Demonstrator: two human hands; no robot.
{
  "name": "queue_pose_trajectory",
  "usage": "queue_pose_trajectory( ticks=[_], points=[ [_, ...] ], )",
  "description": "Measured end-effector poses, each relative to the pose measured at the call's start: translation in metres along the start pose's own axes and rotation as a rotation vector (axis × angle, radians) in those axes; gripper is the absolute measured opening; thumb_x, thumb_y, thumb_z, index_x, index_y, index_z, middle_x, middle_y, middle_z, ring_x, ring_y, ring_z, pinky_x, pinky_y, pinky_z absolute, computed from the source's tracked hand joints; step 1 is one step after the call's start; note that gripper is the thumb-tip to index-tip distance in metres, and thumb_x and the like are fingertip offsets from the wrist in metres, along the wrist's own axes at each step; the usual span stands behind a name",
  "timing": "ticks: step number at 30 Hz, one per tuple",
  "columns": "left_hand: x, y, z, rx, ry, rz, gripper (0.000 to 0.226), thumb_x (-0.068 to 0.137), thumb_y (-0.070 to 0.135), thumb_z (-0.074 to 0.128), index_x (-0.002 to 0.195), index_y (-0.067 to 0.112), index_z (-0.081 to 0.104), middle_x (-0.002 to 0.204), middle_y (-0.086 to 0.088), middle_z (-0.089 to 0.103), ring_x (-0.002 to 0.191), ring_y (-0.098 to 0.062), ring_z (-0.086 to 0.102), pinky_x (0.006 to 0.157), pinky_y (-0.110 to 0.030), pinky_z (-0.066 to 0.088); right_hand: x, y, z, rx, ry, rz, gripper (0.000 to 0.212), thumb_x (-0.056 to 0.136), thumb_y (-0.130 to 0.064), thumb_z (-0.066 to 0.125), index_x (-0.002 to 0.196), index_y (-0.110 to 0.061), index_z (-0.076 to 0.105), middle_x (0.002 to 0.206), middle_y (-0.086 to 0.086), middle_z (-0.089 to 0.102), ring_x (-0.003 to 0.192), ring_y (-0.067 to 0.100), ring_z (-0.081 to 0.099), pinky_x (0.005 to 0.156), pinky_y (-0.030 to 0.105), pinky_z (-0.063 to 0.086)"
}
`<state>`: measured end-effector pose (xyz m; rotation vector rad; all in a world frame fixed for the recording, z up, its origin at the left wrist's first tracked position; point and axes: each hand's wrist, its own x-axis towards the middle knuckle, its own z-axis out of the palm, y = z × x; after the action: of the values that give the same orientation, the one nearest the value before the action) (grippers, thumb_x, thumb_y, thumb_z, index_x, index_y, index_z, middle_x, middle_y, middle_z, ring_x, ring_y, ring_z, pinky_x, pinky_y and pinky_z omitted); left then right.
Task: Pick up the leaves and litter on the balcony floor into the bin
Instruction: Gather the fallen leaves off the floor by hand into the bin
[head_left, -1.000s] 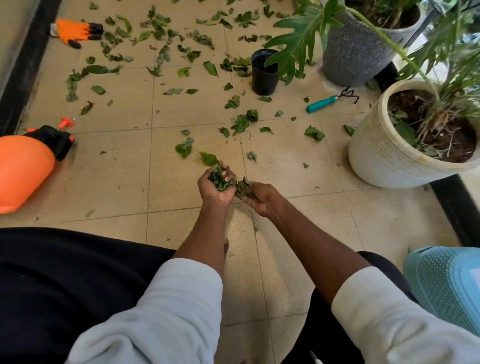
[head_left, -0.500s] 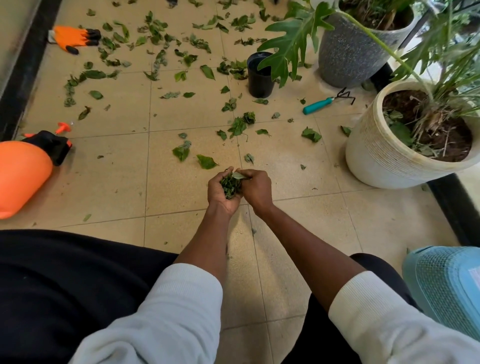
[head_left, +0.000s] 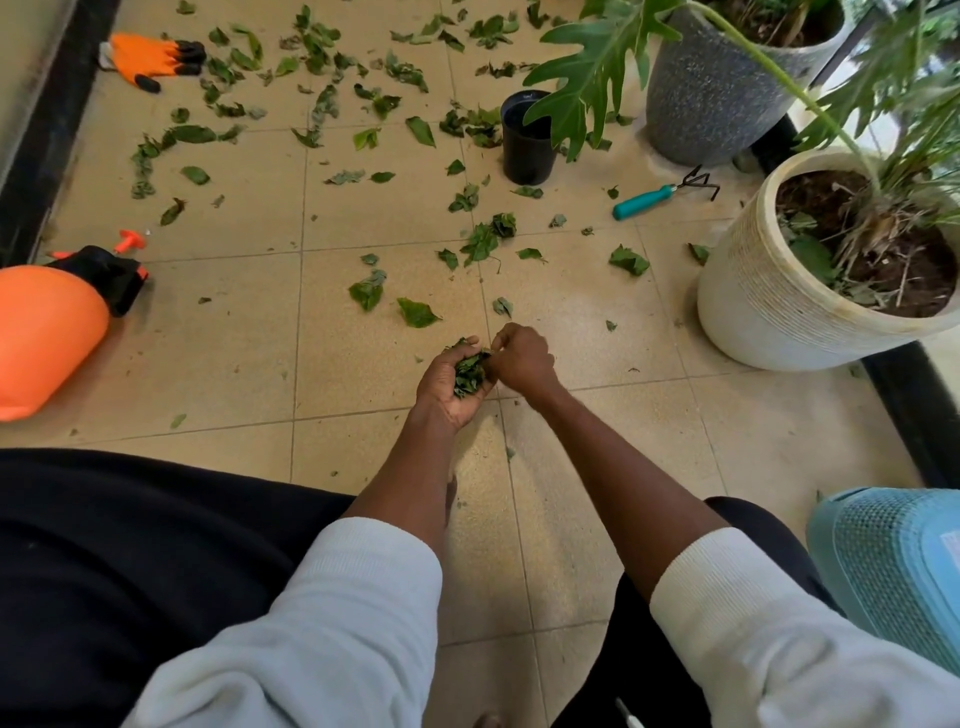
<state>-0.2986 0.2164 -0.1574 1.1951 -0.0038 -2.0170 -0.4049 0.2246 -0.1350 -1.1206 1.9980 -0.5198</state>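
My left hand (head_left: 447, 384) is cupped palm-up low over the beige tiled floor and holds a wad of green leaves (head_left: 469, 371). My right hand (head_left: 522, 358) is pressed against it from the right, its curled fingers on the wad. Several loose green leaves lie just ahead, the nearest a flat leaf (head_left: 416, 313), and many more are scattered across the far floor (head_left: 322, 109). A light blue mesh bin (head_left: 898, 566) shows partly at the lower right edge.
A white ribbed planter (head_left: 769, 312) with soil stands at the right, a grey speckled pot (head_left: 711, 98) behind it. On the floor: a small black pot (head_left: 525, 150), a teal-handled hand rake (head_left: 660, 195), an orange sprayer (head_left: 47, 332) at left, an orange glove (head_left: 150, 60) far left.
My right hand has come up from beside the left wrist and closed against the left hand, pushing its leaves into the wad. Both hands have shifted slightly forward.
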Motion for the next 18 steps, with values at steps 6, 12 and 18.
queue_pose_trajectory(
  ticks=[6, 12, 18],
  points=[
    [0.006, 0.008, -0.004, -0.215, 0.051, -0.023, 0.012, 0.091, -0.006, 0.05, 0.095, 0.003, 0.057, 0.089, -0.015, 0.053, 0.073, -0.026, 0.054, 0.056, -0.028, 0.056, 0.009, 0.032, -0.04, 0.23, -0.012, 0.008, 0.028, 0.089, 0.004, 0.058, 0.113, -0.003, 0.071, 0.114, 0.012, 0.07, 0.102, 0.024, 0.066, 0.081, 0.027, 0.052],
    [0.012, 0.01, -0.009, -0.275, 0.06, -0.009, 0.012, 0.091, -0.006, 0.05, 0.089, 0.004, 0.057, 0.087, -0.014, 0.054, 0.075, -0.024, 0.054, 0.056, -0.027, 0.056, -0.012, 0.082, 0.006, -0.309, -0.118, -0.149, 0.029, 0.097, -0.011, 0.05, 0.123, 0.003, 0.053, 0.129, 0.021, 0.051, 0.121, 0.035, 0.049, 0.104, 0.043, 0.045],
    [0.014, 0.009, -0.01, -0.28, 0.068, 0.004, 0.013, 0.092, -0.006, 0.049, 0.087, 0.004, 0.056, 0.087, -0.013, 0.054, 0.075, -0.024, 0.053, 0.054, -0.027, 0.055, -0.048, 0.104, 0.022, -0.566, -0.298, -0.445, 0.078, 0.095, -0.035, 0.06, 0.153, -0.002, 0.019, 0.162, 0.02, 0.009, 0.15, 0.034, 0.007, 0.121, 0.047, 0.021]
  ],
)
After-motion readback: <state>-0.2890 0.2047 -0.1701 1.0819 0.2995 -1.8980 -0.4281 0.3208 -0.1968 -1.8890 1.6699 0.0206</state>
